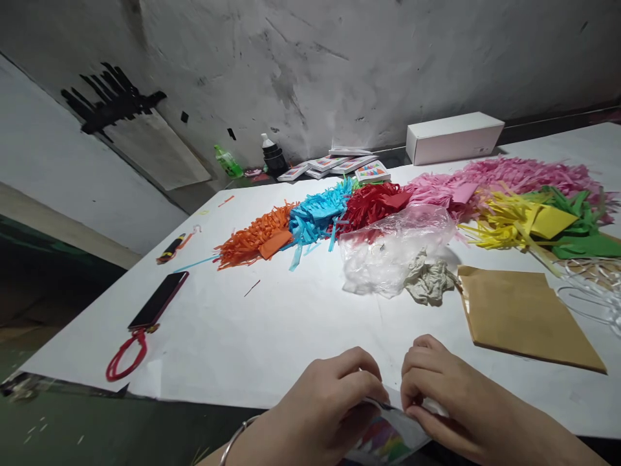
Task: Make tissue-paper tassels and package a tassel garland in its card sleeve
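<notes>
Both hands work at the near edge of the table (242, 336). The left hand (330, 395) and right hand (451, 401) are close together, fingers pinched on a small packet (388, 437) with a clear wrapper and coloured contents; the packet hangs just over the near edge, partly out of view below. Whether the wrapper is already torn cannot be told. Beyond the packet lies open white table, then a crumpled plastic bag (388, 252) with a wad of paper (429, 279) touching it. To the right of the packet, a brown envelope (524, 317) lies flat. Behind the bag runs a row of shredded paper: orange (257, 239), blue (317, 217), red (371, 202), pink (509, 178), yellow (509, 223), green (577, 226). Far left of the packet, a phone (159, 299) with a red strap (125, 356) lies close to the table's left edge. Risk, as judged: the packet is held over the edge, so loose contents could drop to the floor if the wrapper gives suddenly. The phone could be knocked off by a sweep of the left arm. The shreds are light and could scatter if the bag is dragged. Clear room for movement lies between the packet and the bag; the right side is crowded.
</notes>
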The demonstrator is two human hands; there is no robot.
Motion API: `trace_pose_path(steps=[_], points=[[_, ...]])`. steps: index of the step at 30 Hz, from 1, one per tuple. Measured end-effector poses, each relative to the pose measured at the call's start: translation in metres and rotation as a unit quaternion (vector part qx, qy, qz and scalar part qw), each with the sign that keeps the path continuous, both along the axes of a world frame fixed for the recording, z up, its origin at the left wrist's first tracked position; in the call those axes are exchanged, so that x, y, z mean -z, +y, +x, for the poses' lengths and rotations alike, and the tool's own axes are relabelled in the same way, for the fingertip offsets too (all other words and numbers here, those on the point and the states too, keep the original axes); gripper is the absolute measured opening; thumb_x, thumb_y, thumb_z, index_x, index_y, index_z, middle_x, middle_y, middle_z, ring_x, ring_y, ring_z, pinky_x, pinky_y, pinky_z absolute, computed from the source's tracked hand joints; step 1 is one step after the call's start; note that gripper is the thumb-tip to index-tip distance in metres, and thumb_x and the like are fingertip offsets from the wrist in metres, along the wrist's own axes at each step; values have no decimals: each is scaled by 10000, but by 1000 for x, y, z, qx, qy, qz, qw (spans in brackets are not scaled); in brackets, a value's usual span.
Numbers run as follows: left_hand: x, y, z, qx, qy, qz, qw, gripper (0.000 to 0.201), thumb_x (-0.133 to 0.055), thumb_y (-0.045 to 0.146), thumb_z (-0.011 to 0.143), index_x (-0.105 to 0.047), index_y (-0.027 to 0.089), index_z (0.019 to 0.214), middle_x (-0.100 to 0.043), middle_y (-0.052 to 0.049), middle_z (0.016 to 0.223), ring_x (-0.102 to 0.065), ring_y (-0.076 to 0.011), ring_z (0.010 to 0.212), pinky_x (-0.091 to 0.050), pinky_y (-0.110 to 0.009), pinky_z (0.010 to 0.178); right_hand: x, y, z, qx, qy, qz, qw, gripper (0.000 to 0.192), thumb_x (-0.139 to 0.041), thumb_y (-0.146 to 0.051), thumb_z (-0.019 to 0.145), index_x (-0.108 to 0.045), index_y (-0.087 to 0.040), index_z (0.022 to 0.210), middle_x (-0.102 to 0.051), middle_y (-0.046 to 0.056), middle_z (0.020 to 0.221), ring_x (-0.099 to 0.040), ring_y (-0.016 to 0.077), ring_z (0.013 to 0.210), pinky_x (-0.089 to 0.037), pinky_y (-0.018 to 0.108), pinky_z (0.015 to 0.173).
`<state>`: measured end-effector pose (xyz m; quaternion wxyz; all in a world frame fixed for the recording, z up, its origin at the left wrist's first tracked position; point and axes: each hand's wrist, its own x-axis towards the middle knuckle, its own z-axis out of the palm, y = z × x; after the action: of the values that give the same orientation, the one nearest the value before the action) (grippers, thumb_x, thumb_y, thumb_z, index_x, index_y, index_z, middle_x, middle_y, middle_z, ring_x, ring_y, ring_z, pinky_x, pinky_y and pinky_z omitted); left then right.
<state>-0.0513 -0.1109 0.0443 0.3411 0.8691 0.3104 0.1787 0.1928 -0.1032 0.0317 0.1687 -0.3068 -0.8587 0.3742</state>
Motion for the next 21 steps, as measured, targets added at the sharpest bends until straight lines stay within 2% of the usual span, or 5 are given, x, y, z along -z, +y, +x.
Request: trace_pose_path(steps=[3, 8, 11, 16, 21], points=[[0, -1, 0, 5, 31, -10, 999, 348, -572, -6, 820, -580, 236, 1070, -622, -30, 1078, -610, -112, 811, -473, -190, 696, 2, 0, -4, -14, -57, 17, 998, 208, -581, -3, 828, -567, -204, 881, -619, -20, 901, -533, 153, 877, -414, 274, 778], [1, -1, 1, 13, 76, -18, 997, 370, -577, 6, 830, -591, 266, 1094, -608, -6, 1113, -615, -96, 797, -462, -183, 713, 15, -5, -8, -16, -88, 202, 975, 190, -599, -31, 767, -567, -215, 800, -587, -43, 771, -510, 157, 714, -361, 324, 766], [1, 1, 1, 15, 78, -19, 997, 364, -581, 12, 835, -593, 266, 1095, -606, -5, 1116, -616, -97, 806, -458, -181, 714, 18, -7, -10, -5, -87, 275, 957, 190, -604, -44, 720, -543, -222, 750, -549, -55, 709, -478, 156, 655, -322, 334, 745], [-1, 3, 1, 16, 87, -28, 996, 339, -591, 18, 828, -601, 248, 1077, -608, -11, 1124, -611, -94, 783, -454, -184, 702, 18, -10, -13, 35, -79, 332, 939, 208, -586, -42, 666, -515, -223, 739, -539, -56, 687, -462, 161, 635, -262, 344, 693], [-1, 3, 2, 17, 84, -28, 996, 322, -588, 25, 840, -600, 247, 1074, -606, -15, 1121, -612, -100, 797, -457, -186, 707, 29, -13, -17, 60, -86, 387, 916, 175, -506, -67, 629, -485, -232, 685, -497, -39, 614, -418, 177, 583, -242, 366, 676]])
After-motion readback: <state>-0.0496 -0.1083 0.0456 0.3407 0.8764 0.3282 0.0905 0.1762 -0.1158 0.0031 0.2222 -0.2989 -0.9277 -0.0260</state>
